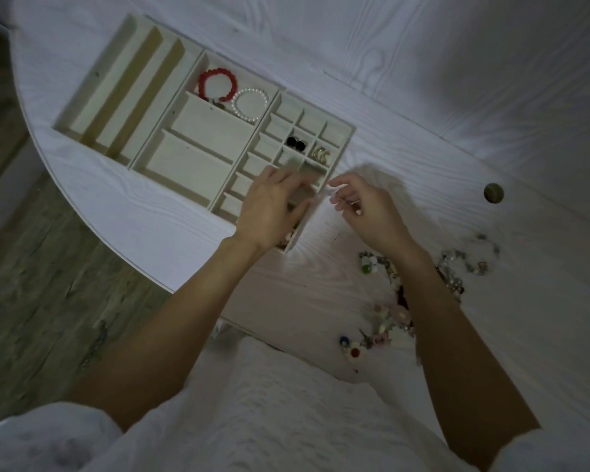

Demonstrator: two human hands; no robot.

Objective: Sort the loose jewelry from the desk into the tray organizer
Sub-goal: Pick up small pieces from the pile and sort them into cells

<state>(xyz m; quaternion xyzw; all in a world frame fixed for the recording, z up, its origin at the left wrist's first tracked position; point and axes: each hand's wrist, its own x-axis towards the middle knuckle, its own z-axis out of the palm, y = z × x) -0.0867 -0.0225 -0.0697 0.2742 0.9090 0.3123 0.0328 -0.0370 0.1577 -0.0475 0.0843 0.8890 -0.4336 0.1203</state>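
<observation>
**Small piece headed for the grid cells**

Nearest, loose jewelry heaped on the bench by my right arm. Right hand pinches something tiny; left hand spread, empty, over tray organizer, steadying. Bracelets beyond.

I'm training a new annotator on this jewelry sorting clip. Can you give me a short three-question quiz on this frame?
1. True or false: the red bead bracelet and pearl bracelet share one compartment of the tray organizer.
2. Which hand reaches over the tray's small grid compartments?
3. The loose jewelry pile lies: A) in the tray B) on the desk beside the right forearm C) on the floor.

Key: 1 true; 2 the left hand; 3 B.
</observation>
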